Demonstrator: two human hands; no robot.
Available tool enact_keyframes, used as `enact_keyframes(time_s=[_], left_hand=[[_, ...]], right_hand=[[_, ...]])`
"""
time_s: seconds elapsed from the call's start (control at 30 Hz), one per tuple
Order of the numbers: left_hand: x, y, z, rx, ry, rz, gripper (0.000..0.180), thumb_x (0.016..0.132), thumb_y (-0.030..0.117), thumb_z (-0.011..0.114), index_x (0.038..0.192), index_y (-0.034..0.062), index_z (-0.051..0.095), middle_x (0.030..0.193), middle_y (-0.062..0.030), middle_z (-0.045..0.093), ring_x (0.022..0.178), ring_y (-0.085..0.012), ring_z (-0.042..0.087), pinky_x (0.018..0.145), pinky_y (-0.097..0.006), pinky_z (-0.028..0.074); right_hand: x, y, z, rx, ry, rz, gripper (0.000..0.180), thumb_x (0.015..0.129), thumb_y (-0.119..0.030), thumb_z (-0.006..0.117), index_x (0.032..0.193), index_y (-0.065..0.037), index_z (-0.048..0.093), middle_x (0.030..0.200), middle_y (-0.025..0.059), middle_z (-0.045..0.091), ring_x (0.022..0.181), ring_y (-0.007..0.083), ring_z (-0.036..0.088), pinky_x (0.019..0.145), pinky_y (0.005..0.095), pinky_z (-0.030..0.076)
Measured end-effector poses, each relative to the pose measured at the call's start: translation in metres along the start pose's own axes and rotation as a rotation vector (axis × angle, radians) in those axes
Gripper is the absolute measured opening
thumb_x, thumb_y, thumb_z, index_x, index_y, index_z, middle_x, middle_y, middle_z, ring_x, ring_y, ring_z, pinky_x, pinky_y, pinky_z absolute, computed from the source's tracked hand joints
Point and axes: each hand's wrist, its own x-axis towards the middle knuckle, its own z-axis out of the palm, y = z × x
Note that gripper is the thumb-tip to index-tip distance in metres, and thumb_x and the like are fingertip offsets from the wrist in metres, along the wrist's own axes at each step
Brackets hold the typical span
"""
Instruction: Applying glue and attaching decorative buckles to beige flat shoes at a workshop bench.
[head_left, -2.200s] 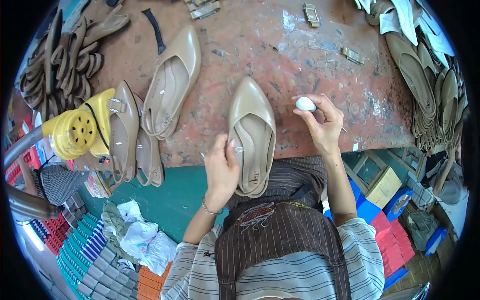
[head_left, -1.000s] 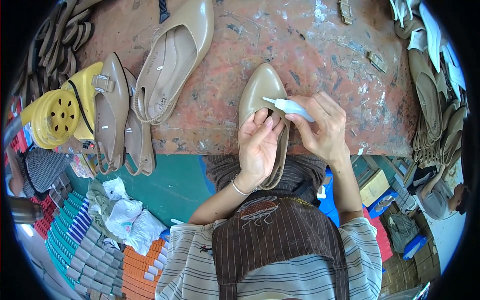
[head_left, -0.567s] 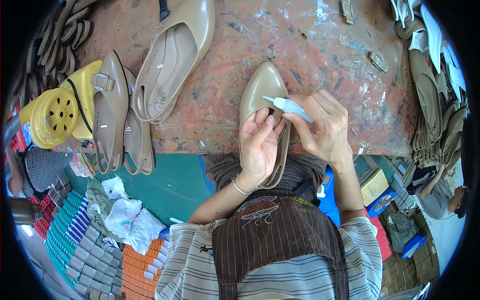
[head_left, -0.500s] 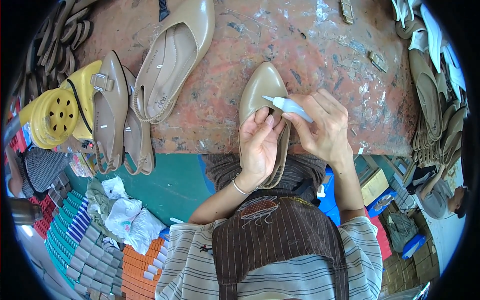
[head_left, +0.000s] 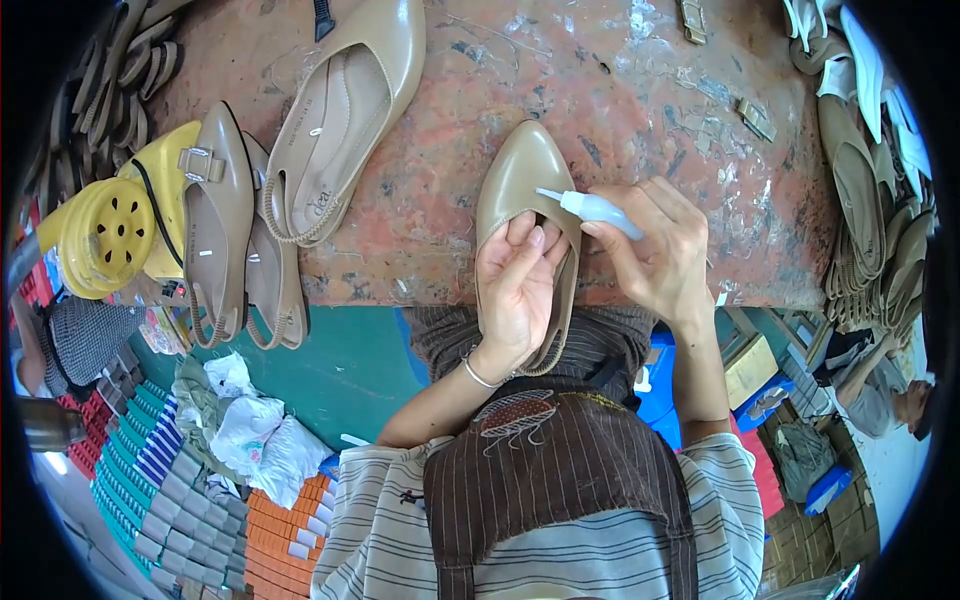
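A beige pointed slingback shoe (head_left: 528,172) rests at the table's near edge, toe pointing away, its strap end hanging toward my lap. My left hand (head_left: 515,275) grips it with the fingers inside the shoe's opening and the thumb bent over them; the hidden fingertips lie under the upper. My right hand (head_left: 655,245) is closed around a small white squeeze bottle (head_left: 600,212) with a thin nozzle. The nozzle tip points left, over the right side of the shoe's toe; whether it touches cannot be made out.
Left of me lie a larger beige slingback (head_left: 350,120) and a buckled pair (head_left: 222,190) beside a yellow machine (head_left: 110,235). Two metal buckles (head_left: 757,119) lie at the far right. Stacked beige shoes (head_left: 860,200) line the right edge; straps (head_left: 125,70) pile up far left.
My right hand and the bottle have shifted slightly to the right, with the nozzle tip moving right across the toe. My left hand and the shoe stay almost still.
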Motion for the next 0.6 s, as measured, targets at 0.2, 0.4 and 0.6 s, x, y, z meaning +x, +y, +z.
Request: enact_keyframes(time_s=[0.2,0.4,0.6], left_hand=[[0.003,-0.007,-0.014,-0.052,-0.130,0.056,0.018,0.094,0.001,0.052,0.111,-0.0008,0.053,0.104,-0.0038,0.058,0.106,-0.0195,0.056,0.102,-0.039,0.042],[0.001,-0.005,-0.005,-0.035,-0.028,0.035,0.012,0.090,0.001,0.057,0.086,0.0082,0.048,0.081,0.0017,0.043,0.084,-0.0132,0.048,0.089,-0.033,0.041],[0.000,-0.002,-0.015,-0.003,-0.110,0.072,0.006,0.090,0.001,0.052,0.090,0.0063,0.050,0.088,0.0005,0.047,0.098,-0.0173,0.052,0.100,-0.039,0.037]], right_hand=[[-0.003,0.024,0.005,0.426,0.192,0.255,0.019,0.083,-0.007,0.067,0.101,-0.001,0.064,0.098,0.0103,0.071,0.087,0.0209,0.066,0.078,0.0303,0.050],[0.021,0.066,0.027,0.034,0.331,-0.009,0.031,0.084,0.000,0.058,0.114,-0.001,0.051,0.119,0.0116,0.062,0.120,0.0325,0.052,0.104,0.0427,0.037],[0.013,0.073,0.011,-0.004,0.444,0.032,0.040,0.077,0.001,0.065,0.116,-0.005,0.055,0.123,0.0138,0.058,0.119,0.0368,0.049,0.105,0.0484,0.035]])
